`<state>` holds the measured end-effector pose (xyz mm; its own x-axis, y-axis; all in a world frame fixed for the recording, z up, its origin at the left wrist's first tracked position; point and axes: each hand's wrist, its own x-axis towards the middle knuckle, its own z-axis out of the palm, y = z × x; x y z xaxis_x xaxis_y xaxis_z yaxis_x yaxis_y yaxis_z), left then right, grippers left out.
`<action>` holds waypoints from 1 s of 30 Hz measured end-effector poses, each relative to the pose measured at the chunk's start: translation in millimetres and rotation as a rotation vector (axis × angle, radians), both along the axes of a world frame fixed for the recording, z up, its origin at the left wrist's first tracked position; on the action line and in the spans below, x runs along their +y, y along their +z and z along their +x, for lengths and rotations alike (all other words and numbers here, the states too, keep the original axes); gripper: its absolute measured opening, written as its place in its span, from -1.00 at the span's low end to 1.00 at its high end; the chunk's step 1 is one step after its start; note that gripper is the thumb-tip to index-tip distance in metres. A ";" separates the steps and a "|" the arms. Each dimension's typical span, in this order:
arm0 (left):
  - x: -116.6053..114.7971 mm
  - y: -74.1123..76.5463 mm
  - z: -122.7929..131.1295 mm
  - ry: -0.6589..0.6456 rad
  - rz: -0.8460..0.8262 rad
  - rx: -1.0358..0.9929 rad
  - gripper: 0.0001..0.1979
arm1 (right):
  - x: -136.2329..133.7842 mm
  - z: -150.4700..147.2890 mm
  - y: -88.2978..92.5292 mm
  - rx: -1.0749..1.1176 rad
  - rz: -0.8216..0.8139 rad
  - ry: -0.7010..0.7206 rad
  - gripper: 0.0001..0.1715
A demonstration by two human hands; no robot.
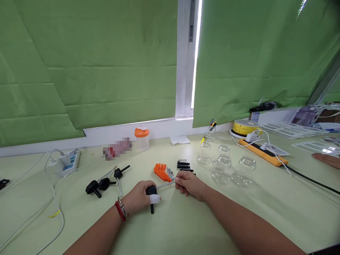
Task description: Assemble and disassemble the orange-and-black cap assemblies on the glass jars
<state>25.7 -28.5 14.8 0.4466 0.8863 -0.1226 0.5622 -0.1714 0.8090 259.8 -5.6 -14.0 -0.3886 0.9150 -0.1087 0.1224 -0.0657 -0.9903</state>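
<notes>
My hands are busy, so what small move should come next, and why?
Perhaps turn the metal rod gently with your right hand, since that hand is at one end and your left hand holds the black piece at the other.

My one feed comes from the wearer's head, above the table's (170, 226) near side; I face forward and down across it, close enough that it spans the lower frame, green blinds (119, 56) beyond it.
</notes>
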 end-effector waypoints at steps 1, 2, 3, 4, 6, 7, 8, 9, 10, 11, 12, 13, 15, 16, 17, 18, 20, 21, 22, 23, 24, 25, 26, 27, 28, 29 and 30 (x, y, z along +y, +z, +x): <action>1.1 0.7 -1.7 0.001 0.095 0.039 -0.70 | -0.3 -0.4 0.5 0.002 0.009 -0.006 -0.72; 2.4 1.7 -3.5 0.025 0.181 0.084 -0.70 | -0.5 -0.6 1.0 0.005 0.015 -0.009 -0.70; 3.9 2.9 -5.6 0.077 0.251 0.136 -0.69 | -0.6 -0.4 1.3 0.007 0.018 -0.010 -0.68; 5.5 4.4 -7.8 0.153 0.308 0.201 -0.67 | -0.6 0.0 1.5 0.007 0.018 -0.007 -0.66; 9.0 7.5 -12.5 0.339 0.404 0.362 -0.59 | -0.5 1.2 1.1 0.003 0.014 0.005 -0.63; 10.8 9.0 -15.0 0.422 0.452 0.453 -0.56 | -0.4 1.9 0.6 -0.001 0.013 0.016 -0.62; 12.7 10.1 -17.4 0.481 0.493 0.540 -0.55 | -0.4 2.5 0.2 -0.007 0.014 0.025 -0.61; 14.7 10.7 -19.7 0.513 0.520 0.620 -0.56 | -0.4 2.8 -0.3 -0.013 0.015 0.033 -0.61; 16.6 10.8 -21.7 0.523 0.532 0.688 -0.58 | -0.5 3.0 -0.6 -0.021 0.015 0.037 -0.60; 18.5 10.3 -23.3 0.518 0.531 0.740 -0.59 | -0.7 3.1 -0.7 -0.028 0.012 0.038 -0.60; 20.3 9.3 -24.6 0.510 0.524 0.782 -0.60 | -0.9 2.9 -0.7 -0.035 0.009 0.037 -0.60; 21.9 8.0 -25.3 0.502 0.516 0.816 -0.60 | -1.0 2.7 -0.5 -0.040 0.005 0.034 -0.60; 24.5 5.3 -25.5 0.491 0.521 0.867 -0.60 | -1.3 2.0 -0.3 -0.046 0.001 0.035 -0.62; 25.3 4.5 -25.2 0.486 0.534 0.885 -0.59 | -1.2 1.7 -0.3 -0.049 0.002 0.036 -0.64; 25.8 4.6 -25.0 0.479 0.555 0.898 -0.58 | -1.0 1.4 -0.7 -0.051 0.003 0.035 -0.66; 26.0 5.5 -25.0 0.473 0.581 0.906 -0.57 | -0.5 1.2 -1.3 -0.054 0.006 0.024 -0.68; 25.8 9.9 -27.4 0.470 0.647 0.906 -0.57 | 1.3 1.2 -2.9 -0.067 0.024 -0.030 -0.75; 25.8 12.9 -30.1 0.481 0.684 0.903 -0.57 | 2.5 1.6 -3.8 -0.082 0.051 -0.072 -0.79; 26.0 15.9 -34.0 0.503 0.722 0.903 -0.57 | 3.7 2.2 -4.5 -0.109 0.088 -0.119 -0.82; 26.6 18.5 -39.2 0.527 0.755 0.907 -0.59 | 4.9 2.9 -5.0 -0.151 0.137 -0.164 -0.84; 27.6 20.5 -45.4 0.560 0.781 0.910 -0.60 | 5.7 3.6 -5.0 -0.206 0.197 -0.203 -0.84; 29.0 21.6 -52.6 0.577 0.793 0.909 -0.61 | 6.2 4.1 -4.7 -0.266 0.265 -0.232 -0.82; 30.9 21.7 -60.2 0.594 0.784 0.906 -0.61 | 6.2 4.4 -4.0 -0.327 0.338 -0.249 -0.78; 33.0 21.1 -68.0 0.613 0.755 0.906 -0.61 | 5.9 4.2 -3.0 -0.386 0.411 -0.250 -0.74; 35.2 19.9 -75.4 0.621 0.706 0.909 -0.63 | 5.3 3.4 -1.8 -0.441 0.478 -0.234 -0.69; 37.3 18.4 -82.1 0.616 0.645 0.907 -0.64 | 4.5 2.1 -0.6 -0.495 0.534 -0.207 -0.64; 39.2 16.8 -87.7 0.609 0.576 0.903 -0.65 | 3.8 0.4 0.5 -0.549 0.574 -0.172 -0.58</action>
<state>-61.9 10.7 31.6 -0.1000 0.9472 0.3046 0.9937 0.1107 -0.0181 260.2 -1.8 -13.5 -0.2651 0.9280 0.2618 0.6350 0.3723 -0.6769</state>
